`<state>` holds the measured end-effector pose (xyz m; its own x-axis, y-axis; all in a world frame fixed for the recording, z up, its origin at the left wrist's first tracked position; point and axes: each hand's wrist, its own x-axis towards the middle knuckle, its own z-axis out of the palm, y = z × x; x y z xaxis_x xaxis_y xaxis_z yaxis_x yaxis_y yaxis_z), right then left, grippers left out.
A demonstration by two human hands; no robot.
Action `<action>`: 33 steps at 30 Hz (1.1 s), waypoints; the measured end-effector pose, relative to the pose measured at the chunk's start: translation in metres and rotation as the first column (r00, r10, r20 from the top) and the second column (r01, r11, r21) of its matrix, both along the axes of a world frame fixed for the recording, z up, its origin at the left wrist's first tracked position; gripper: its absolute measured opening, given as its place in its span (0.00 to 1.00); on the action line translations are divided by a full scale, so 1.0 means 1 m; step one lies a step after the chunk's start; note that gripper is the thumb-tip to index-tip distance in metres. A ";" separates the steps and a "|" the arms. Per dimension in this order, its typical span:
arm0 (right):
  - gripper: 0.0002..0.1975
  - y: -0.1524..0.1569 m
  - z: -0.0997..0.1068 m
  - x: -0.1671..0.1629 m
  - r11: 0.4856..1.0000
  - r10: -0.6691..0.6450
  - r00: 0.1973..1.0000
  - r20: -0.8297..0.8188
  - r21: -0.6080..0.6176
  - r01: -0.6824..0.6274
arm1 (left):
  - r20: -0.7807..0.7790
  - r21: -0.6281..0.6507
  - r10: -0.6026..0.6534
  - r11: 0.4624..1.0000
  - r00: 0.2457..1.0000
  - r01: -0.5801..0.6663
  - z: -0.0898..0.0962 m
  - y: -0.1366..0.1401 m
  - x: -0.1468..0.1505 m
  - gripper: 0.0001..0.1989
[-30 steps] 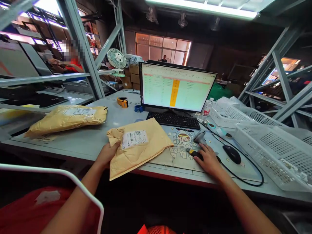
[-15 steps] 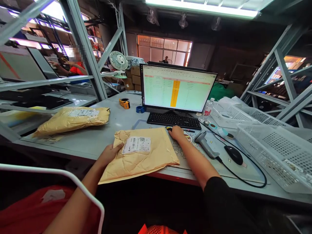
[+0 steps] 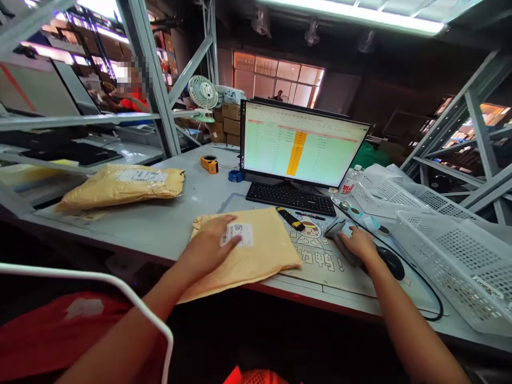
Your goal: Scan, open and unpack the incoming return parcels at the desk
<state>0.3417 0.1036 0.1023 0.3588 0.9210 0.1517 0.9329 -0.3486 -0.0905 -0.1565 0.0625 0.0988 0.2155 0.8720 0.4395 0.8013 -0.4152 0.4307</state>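
My left hand (image 3: pixel 210 245) lies over a tan padded envelope (image 3: pixel 256 261), fingers outstretched and thumb apart, covering part of its white printed label (image 3: pixel 242 234). The envelope rests at the table's front edge, its near corner overhanging. On the right, my right hand (image 3: pixel 357 242) is closed around the grey barcode scanner (image 3: pixel 335 227), which lies on the desk mat; its handle is mostly hidden under the hand. Between the hands, a yellow and black utility knife (image 3: pixel 290 218) lies on the printed mat beside a dark pen (image 3: pixel 310 215).
A second tan parcel (image 3: pixel 128 189) lies on the left. A monitor (image 3: pixel 272 144) and keyboard (image 3: pixel 290 199) stand behind the envelope. White plastic baskets (image 3: pixel 452 250) line the right side, near a black mouse (image 3: pixel 391 262). Tape rolls (image 3: pixel 210 164) sit at the back. Further left is another person (image 3: pixel 134 101).
My right hand has left the utility knife near the keyboard and moved right onto the scanner. My left hand has shifted from the envelope's left edge onto its top, over the label.
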 end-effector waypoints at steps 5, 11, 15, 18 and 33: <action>0.33 -0.008 -0.023 -0.004 0.993 0.088 0.996 -0.013 -0.078 -0.089 | -0.341 -0.055 -0.280 0.959 0.898 0.278 -0.050 -0.025 0.086 0.30; 0.26 0.003 -0.012 -0.025 0.994 0.010 1.000 0.019 -0.112 -0.007 | -0.374 -0.068 -0.321 0.945 0.870 0.319 -0.081 -0.038 0.097 0.33; 0.23 -0.009 0.028 -0.033 0.995 0.063 0.993 -0.098 -0.074 -0.070 | -0.374 -0.082 -0.356 0.932 0.856 0.352 -0.074 -0.043 0.101 0.30; 0.24 -0.042 0.069 -0.056 0.947 0.291 0.913 -0.287 -0.048 -0.317 | -0.341 -0.088 -0.399 0.915 0.851 0.393 -0.074 -0.045 0.106 0.31; 0.15 -0.097 0.121 -0.203 0.427 0.842 0.456 -0.290 -0.160 -0.890 | -0.033 0.024 -0.442 0.896 0.896 0.443 -0.089 -0.040 0.108 0.15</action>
